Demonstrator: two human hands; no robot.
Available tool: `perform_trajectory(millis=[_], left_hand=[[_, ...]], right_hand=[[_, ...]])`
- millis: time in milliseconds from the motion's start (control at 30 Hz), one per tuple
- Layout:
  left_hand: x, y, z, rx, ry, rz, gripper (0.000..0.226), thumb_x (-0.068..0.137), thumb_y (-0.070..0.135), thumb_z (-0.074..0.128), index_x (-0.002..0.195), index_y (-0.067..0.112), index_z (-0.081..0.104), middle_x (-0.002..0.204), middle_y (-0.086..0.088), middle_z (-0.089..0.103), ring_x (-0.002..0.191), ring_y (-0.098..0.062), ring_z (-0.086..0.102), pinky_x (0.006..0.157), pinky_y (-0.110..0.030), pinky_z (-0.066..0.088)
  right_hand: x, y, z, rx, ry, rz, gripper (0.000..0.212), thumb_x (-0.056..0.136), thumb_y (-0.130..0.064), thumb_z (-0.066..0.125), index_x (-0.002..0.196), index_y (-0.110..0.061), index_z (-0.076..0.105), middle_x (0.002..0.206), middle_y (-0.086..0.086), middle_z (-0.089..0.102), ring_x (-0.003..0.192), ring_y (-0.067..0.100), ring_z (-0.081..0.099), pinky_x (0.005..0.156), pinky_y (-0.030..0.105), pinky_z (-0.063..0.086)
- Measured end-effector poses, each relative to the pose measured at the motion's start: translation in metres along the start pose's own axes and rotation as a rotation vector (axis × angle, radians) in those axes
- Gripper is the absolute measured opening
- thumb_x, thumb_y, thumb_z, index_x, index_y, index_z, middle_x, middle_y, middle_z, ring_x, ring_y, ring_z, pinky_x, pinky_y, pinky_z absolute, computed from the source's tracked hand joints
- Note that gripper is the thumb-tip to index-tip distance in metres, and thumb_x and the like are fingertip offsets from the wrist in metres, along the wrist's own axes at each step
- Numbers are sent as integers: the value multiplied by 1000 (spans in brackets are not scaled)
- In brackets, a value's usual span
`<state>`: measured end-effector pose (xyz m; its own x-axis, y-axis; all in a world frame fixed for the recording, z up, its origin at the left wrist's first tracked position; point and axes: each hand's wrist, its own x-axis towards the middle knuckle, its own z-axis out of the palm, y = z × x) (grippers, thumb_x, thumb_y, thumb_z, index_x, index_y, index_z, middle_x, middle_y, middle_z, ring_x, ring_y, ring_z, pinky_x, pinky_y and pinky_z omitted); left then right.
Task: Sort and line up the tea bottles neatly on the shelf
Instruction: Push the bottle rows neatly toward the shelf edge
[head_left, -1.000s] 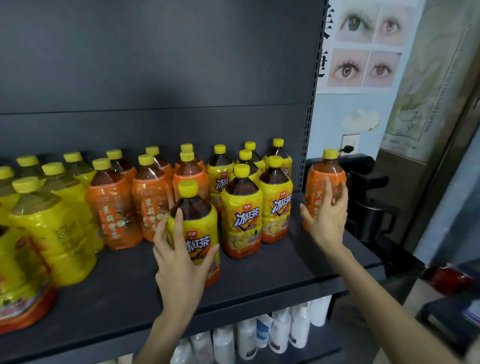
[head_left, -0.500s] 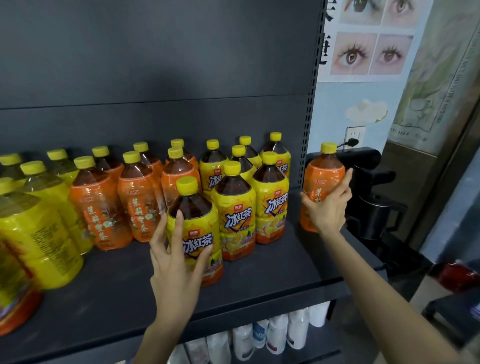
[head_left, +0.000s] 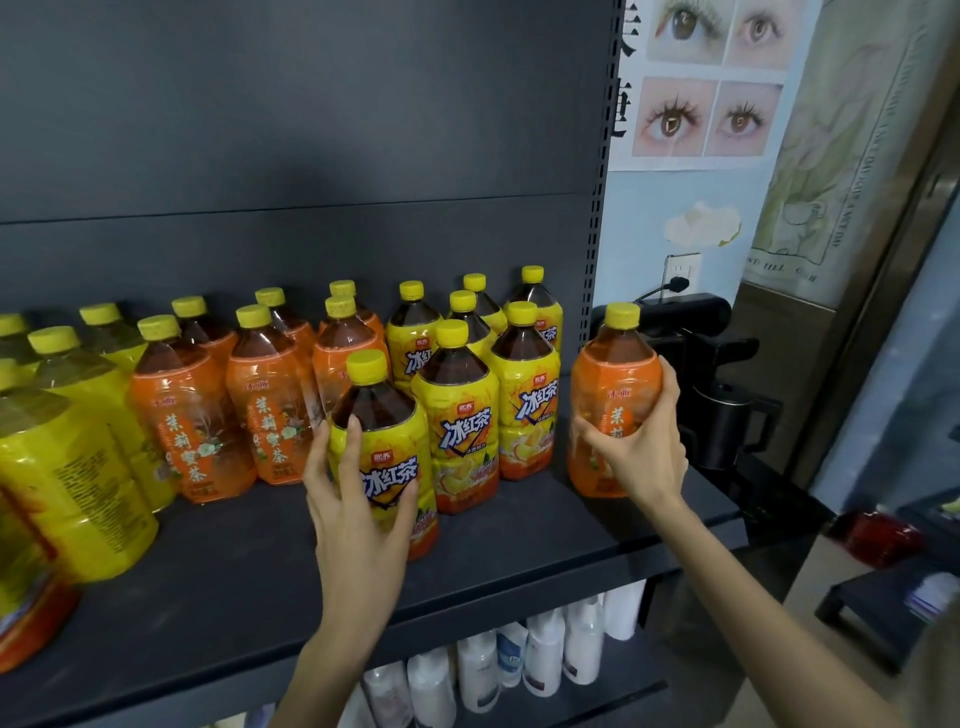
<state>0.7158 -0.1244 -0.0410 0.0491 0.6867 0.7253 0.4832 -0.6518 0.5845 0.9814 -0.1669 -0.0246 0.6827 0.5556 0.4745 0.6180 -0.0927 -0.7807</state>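
Your left hand has its fingers wrapped round a yellow tea bottle at the front of the shelf; your right hand has its fingers curled round an orange tea bottle that is all alone at the right end of the shelf; I cannot tell if either bottle is lifted or just standing there. Just behind your left fingers, and a bit to their right, stand the other yellow tea bottles, close together in short rows; to the left of your left fingers stand the other orange tea bottles, bunched up too; further left still are big yellow bottles, and some show the back of the label. So a good part looks done; most bottles are already with their own kind. Here is what I think is left; the orange bottle in your right fingers is on the wrong side, with the yellow group between it and its friends, so it should go over past your left fingers; the yellow bottle in your left fingers sticks out in front of the others and needs a spot in the yellow rows; the rows are not straight yet, and the labels do not all face you; I would say you are a bit past halfway.
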Motion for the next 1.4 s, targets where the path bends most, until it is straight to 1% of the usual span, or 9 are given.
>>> perform_trajectory(millis=[167,267,400,500,633,933,1033,1167,1400], left_hand=[[-2,5,-2,69,-17,-37,84,80,17,72,148,17,22,152,-7,9,138,-30,14,105,-55,32],[-9,25,-4,74,2,74,83,83,29,71,147,12,21,152,-9,10,141,-25,11,109,-48,22],[-22,57,-2,-94,-306,186,85,83,58,51,149,32,4,154,11,3,143,-4,5,111,-32,21],[-31,63,2,-223,-499,65,96,72,74,52,142,52,-10,148,33,-6,139,8,2,111,-25,21],[-34,59,-3,-387,-598,-121,109,61,73,66,139,57,-8,152,23,15,138,0,24,111,-36,34],[-31,51,-55,-473,-433,-229,104,52,58,77,139,50,20,133,22,47,121,-1,48,98,-34,47],[-33,39,-80,-547,-397,-273,91,53,50,78,131,55,31,121,31,55,111,6,54,89,-22,50],[-35,18,-115,-617,-362,-322,88,55,48,82,131,47,37,121,30,55,110,5,56,86,-19,50],[-38,-30,-172,-636,-328,-342,78,55,36,84,120,54,45,118,29,59,108,3,59,83,-16,49]], right_hand=[[-27,-12,-16,58,-80,-28,108,63,-49,82,141,-43,7,142,-4,41,122,26,50,97,53,43],[-43,-26,-25,131,-133,-34,110,53,-63,78,137,-51,8,132,-16,41,121,22,51,98,56,43],[-60,-46,-34,230,-199,-83,105,49,-66,76,132,-61,10,124,-34,41,120,12,52,97,54,46],[-70,-63,-39,299,-260,-126,103,50,-62,79,130,-62,13,118,-47,39,117,2,52,97,49,47],[-83,-85,-42,381,-331,-158,103,50,-59,81,130,-60,16,120,-43,41,115,-6,50,96,43,50],[-125,-136,-27,466,-435,-204,107,49,-54,83,133,-56,17,122,-38,43,115,-7,50,90,27,51],[-136,-151,-21,512,-554,-212,100,61,-50,83,134,-57,15,128,-32,43,116,-7,50,88,22,51],[-147,-173,-8,613,-733,-205,83,74,-31,70,137,-48,19,132,-20,46,114,-9,52,83,11,47],[-188,-205,51,705,-829,-205,97,65,-36,82,136,-52,17,131,-21,48,115,-2,55,83,16,50]])
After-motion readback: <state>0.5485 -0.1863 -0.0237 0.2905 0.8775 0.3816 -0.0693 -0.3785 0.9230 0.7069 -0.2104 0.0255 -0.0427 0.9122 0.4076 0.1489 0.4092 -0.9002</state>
